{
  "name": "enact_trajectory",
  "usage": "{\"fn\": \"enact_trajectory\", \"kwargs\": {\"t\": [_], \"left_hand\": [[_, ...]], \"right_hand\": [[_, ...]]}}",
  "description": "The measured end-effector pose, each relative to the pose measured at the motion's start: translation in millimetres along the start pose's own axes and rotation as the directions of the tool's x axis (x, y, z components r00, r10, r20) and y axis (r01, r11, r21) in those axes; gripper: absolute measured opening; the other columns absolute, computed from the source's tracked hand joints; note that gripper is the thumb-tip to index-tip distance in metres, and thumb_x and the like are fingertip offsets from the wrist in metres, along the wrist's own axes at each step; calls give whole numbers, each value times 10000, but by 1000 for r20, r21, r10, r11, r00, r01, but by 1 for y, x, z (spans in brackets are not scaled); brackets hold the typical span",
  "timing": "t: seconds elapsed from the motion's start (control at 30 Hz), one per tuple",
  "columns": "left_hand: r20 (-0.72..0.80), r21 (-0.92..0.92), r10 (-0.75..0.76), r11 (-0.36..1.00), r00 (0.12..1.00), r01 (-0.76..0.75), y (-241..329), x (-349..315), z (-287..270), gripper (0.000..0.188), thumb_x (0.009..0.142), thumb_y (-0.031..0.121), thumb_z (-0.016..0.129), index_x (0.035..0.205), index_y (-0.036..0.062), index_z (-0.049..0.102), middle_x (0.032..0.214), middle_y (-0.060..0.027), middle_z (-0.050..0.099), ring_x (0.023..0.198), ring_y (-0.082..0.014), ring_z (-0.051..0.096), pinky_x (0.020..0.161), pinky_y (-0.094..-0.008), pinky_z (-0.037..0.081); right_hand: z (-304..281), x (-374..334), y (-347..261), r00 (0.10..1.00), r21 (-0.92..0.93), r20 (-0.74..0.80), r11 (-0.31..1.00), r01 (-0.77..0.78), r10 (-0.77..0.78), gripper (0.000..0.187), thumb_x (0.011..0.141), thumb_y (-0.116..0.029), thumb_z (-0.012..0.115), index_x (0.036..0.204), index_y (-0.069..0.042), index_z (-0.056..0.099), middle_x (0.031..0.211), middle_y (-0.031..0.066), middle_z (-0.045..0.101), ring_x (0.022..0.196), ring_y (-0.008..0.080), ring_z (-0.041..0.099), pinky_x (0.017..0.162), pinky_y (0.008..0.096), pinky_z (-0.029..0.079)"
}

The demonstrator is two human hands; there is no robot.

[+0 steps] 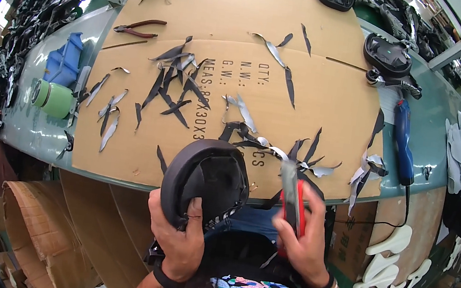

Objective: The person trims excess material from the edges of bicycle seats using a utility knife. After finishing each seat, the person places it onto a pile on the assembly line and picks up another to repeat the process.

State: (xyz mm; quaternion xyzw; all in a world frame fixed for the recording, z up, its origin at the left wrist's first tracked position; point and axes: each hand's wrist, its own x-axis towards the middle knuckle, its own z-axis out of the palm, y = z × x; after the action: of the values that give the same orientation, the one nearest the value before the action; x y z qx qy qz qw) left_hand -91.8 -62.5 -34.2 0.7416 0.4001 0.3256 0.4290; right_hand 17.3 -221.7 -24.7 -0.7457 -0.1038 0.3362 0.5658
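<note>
My left hand is wrapped round a black bicycle saddle, its hollow underside turned up and its thumb over the rim. The saddle is held at the near edge of the table, tilted. Just to the right, my right hand grips a red and grey utility knife, which points up and away from me and is blurred by motion. Knife and saddle are apart. Behind them lie black and white trimmed strips of covering material, scattered over flattened cardboard.
Pliers with red handles lie at the far left. A green cup and a blue bin stand on the left. On the right are a blue corded power tool, more saddles and white saddle-shaped pieces. Other people work at both sides.
</note>
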Motion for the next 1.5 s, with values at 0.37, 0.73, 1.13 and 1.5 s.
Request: {"fn": "enact_trajectory", "kwargs": {"t": [0.37,0.73,1.13,1.5], "left_hand": [[88,-21,70,997,994,-69,-5,24,-9,304,873,135,672,1071,-7,489,918,-136,559,804,-243,549,743,-338,445],[28,-181,-106,977,994,109,-13,27,-4,304,879,153,681,1075,-5,512,939,-110,601,830,-180,563,773,-308,449],[384,-848,-429,187,818,496,-20,58,3,345,981,263,514,1212,7,529,1178,-87,604,1055,-209,575,943,-401,445],[125,85,17,996,992,-28,-47,52,-60,323,711,144,825,940,47,618,998,-95,621,836,-156,603,702,-274,484]], "right_hand": [[21,79,-10,904,-109,327,939,326,-276,657,820,1,650,1404,-46,354,916,167,671,839,285,690,777,342,511],[24,83,-11,959,344,275,938,-29,-71,427,806,-17,653,1197,10,483,786,67,587,629,134,582,593,235,476],[-21,66,-51,990,211,-28,967,144,-141,398,815,-32,651,1177,-5,487,786,52,570,503,109,529,430,216,443],[-9,59,-45,745,-595,334,484,642,-577,611,806,-157,727,1338,-37,452,914,129,651,742,263,632,677,318,507]]}}
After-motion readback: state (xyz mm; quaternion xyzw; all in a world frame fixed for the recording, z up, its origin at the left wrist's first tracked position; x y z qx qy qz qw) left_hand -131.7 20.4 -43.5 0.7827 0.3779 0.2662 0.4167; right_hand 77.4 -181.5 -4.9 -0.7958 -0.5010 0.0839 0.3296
